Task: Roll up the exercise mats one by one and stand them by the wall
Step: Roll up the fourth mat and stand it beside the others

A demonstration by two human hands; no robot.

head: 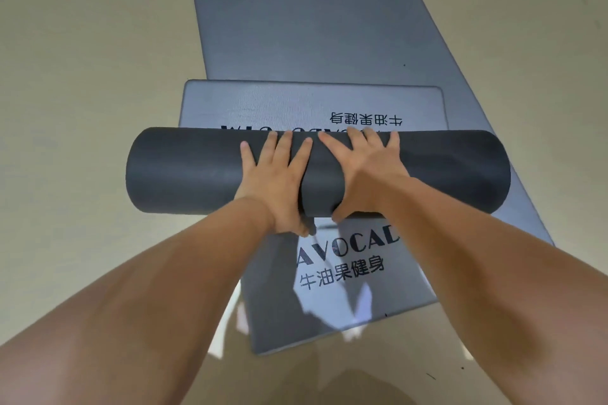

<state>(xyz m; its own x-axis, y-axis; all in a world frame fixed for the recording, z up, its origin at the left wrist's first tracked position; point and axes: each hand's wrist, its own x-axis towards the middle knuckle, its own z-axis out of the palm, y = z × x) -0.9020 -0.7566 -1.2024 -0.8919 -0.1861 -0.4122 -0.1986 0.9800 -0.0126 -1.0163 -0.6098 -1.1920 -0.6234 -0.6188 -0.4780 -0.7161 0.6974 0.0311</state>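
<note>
far mat [296, 10] runs off the top edge (length unseen).

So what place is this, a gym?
Probably a gym or fitness studio. A long grey mat lies on the smooth floor, the near flat mat carries printed fitness branding, and the left hand and right hand press on a dark rolled mat.

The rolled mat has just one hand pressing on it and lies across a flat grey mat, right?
No: the head view shows both the left hand and the right hand pressing on the rolled mat. It does lie across a flat grey mat.
</note>
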